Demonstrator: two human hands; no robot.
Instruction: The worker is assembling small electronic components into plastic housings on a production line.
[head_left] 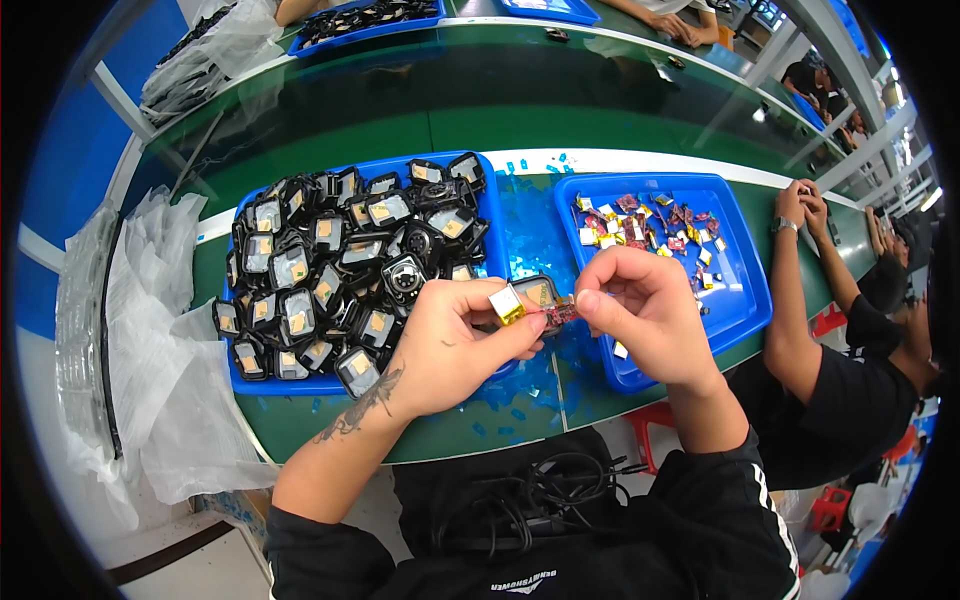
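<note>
On the green surface (pixel 330 425), two blue trays stand side by side. The left tray (pixel 494 235) is heaped with black casings (pixel 297 312), many with pale rectangular inner faces. The right tray (pixel 742 275) contains loose red circuit boards and small silver-and-yellow cells, with bare floor toward its right side. Between and partly before the trays, the left hand (pixel 450 345) grips a cell (pixel 508 303) and red board (pixel 560 313); the right hand (pixel 645 315) pinches the board's other end.

The green bench (pixel 292 422) bears a left tray (pixel 495 232), a right tray (pixel 738 285) and blue scraps (pixel 528 232).
</note>
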